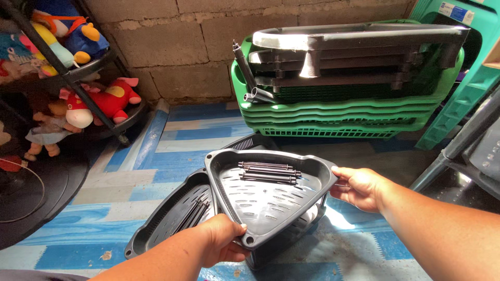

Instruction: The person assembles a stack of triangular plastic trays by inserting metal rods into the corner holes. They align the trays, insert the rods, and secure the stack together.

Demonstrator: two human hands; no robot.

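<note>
Black tray (271,200) with rods (269,173) gripped at its near corner by left hand (224,242), right hand (359,187) closed on its right corner, over blue-striped floor (172,140)

One small rectangular label (452,10), white and blue, sits on the teal plastic chair (458,88) at top right.

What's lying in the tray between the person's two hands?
In the head view, a few loose black rods lie on the black corner tray between the left hand and right hand.
</note>
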